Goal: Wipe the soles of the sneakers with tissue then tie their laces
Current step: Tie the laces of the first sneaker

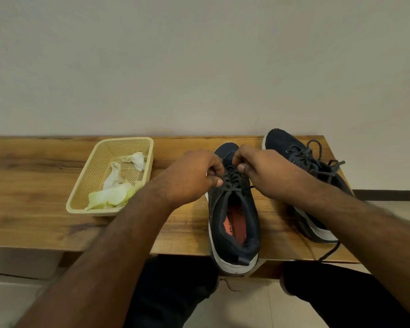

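both hands, left and right, pinch dark cord laces on the knit navy sneaker at table centre; orange insole, print unreadable. second sneaker at 2 o'clock; crumpled tissue in the perforated basket at 9.

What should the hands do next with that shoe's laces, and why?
Probably pull the two lace ends apart to tighten the knot. The left hand and right hand each pinch the laces of the near sneaker, which isn't visibly tied yet. Used tissue already lies in the basket, so wiping looks done. The far sneaker seems loose too.
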